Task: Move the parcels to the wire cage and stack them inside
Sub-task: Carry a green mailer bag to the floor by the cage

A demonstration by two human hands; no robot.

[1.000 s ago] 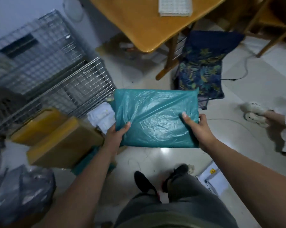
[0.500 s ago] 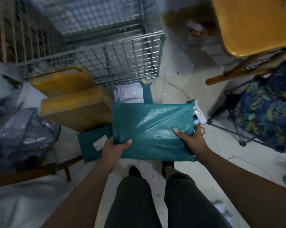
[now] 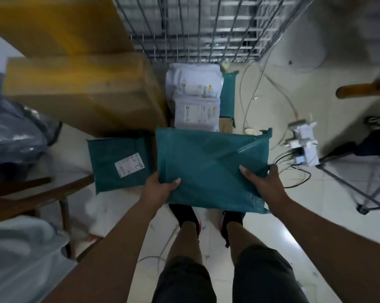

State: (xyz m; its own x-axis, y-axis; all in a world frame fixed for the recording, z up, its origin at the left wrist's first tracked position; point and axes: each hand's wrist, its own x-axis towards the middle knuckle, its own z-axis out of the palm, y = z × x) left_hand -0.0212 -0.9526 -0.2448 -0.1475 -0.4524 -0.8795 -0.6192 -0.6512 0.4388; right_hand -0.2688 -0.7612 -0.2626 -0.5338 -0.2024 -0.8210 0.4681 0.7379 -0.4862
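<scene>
I hold a teal plastic parcel (image 3: pixel 211 165) flat in front of me, above my feet. My left hand (image 3: pixel 159 189) grips its near left corner, thumb on top. At the near right edge my right hand (image 3: pixel 264 184) grips it the same way. The wire cage (image 3: pixel 197 29) stands at the top of the view, just beyond a pile of parcels on the floor. That pile holds a second teal parcel with a white label (image 3: pixel 121 162), two white bagged parcels (image 3: pixel 195 99) and two large cardboard boxes (image 3: pixel 84 92).
A power strip with plugs and loose cables (image 3: pixel 303 145) lies on the tiled floor to the right. A dark bag (image 3: pixel 11 136) and a wooden frame (image 3: pixel 38 193) sit at the left. A folding stand's metal legs (image 3: pixel 359 189) reach in from the right.
The view has turned left and down toward the cage and the floor pile. The teal parcel stays gripped in both hands and now hangs over the parcels near the cage.
</scene>
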